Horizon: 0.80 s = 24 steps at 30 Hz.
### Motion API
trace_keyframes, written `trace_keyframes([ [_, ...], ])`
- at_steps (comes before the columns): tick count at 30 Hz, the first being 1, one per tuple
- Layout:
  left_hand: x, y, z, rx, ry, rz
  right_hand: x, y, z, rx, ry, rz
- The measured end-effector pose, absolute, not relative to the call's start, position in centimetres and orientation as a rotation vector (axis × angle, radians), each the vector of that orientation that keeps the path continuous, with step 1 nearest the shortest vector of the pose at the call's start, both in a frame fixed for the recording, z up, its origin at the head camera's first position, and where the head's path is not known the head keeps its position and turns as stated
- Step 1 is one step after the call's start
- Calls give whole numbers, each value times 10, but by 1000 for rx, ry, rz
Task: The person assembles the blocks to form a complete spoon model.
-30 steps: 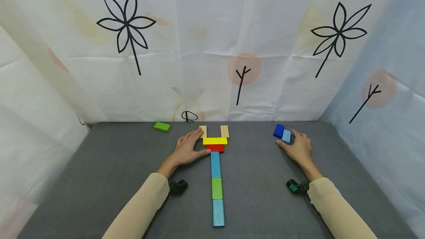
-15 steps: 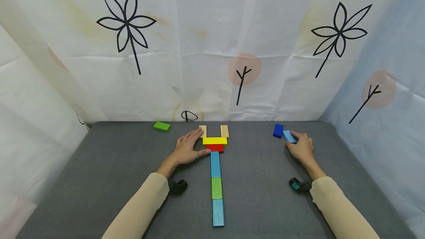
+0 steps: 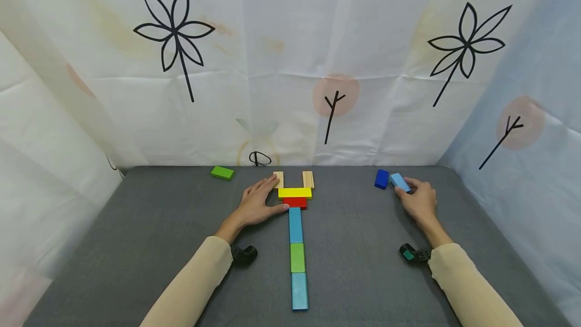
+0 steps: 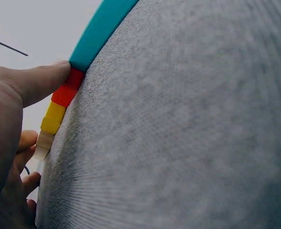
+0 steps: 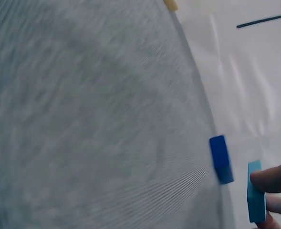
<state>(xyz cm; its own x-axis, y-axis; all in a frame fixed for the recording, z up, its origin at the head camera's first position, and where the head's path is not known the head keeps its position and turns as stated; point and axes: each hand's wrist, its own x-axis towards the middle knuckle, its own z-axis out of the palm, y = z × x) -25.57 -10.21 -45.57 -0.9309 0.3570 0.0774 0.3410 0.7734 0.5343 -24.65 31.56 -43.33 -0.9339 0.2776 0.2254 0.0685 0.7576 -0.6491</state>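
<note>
The right hand (image 3: 418, 201) is pinching the light-blue block (image 3: 400, 182) between thumb and fingers, its grip narrow, at the far right of the worktop (image 3: 354, 246). The block is lying at a slant just right of the dark-blue block (image 3: 382, 179), with a slim gap showing between them; whether it is wholly clear of the surface, I cannot tell. The left hand (image 3: 257, 203) is spreading its thumb and forefinger wide, gripping nothing: the thumb tip is resting by the seam between the red block (image 3: 295, 203) and the far blue block (image 3: 296, 224), while the forefinger is reaching the left wooden block (image 3: 279, 180). The yellow block (image 3: 295, 194) is sitting just beyond the red one, and the green block (image 3: 297, 257) is lying in the column nearer the person.

Judging by its looks, the light-blue block is probably light and stiff, likely painted wood, not fragile, though its smooth faces may be a little slippery. Its long parallel sides are offering the best hold, around mid-length; pinching too near one end could be letting it swivel.
</note>
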Motion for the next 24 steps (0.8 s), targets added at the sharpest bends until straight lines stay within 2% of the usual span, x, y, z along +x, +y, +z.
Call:
trace_keyframes([
  [10,-257,-102,-458,599,2937,895,-249,284,-415,197,-2735,1003],
  [24,-256,-102,-458,609,2936,904,-270,218,-407,537,-2806,1081],
])
